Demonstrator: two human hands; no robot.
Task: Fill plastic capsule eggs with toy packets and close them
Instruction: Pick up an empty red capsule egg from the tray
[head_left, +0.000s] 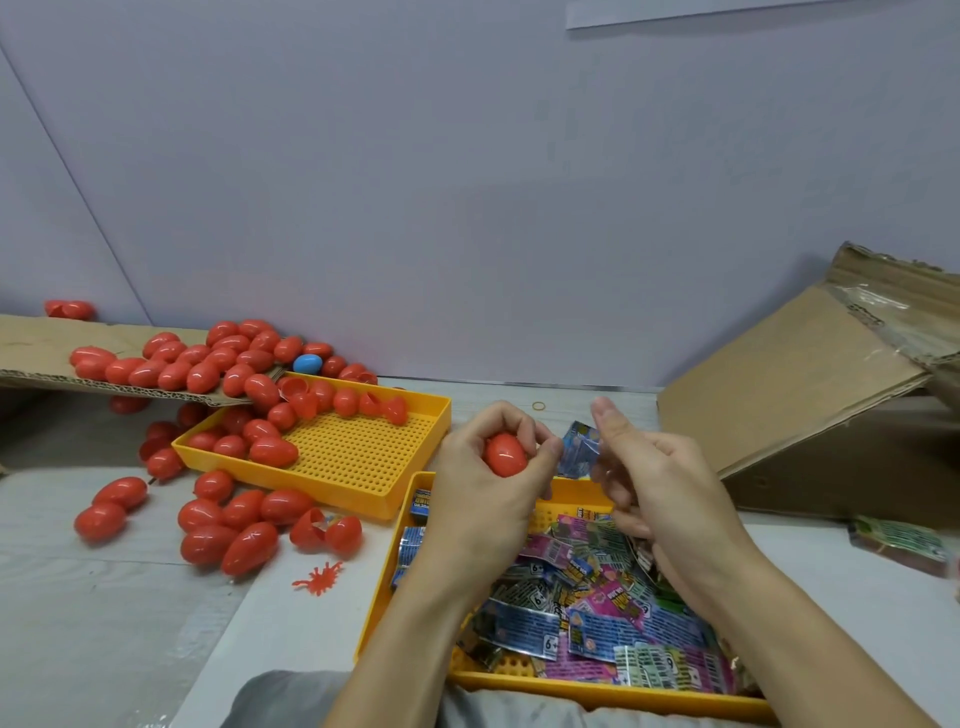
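A person's left hand (485, 470) curls around a red capsule egg (505, 455), long axis running roughly eleven to five o'clock. The right hand (657, 483) sits just beside it at three o'clock; its blurred fingers seem to pinch a blue toy packet (581, 448) touching the egg's right side. Both hover above the yellow packet tray (524, 679).

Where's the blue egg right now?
Head view, far left: the blue egg sits among the red eggs, just behind the perforated yellow tray.
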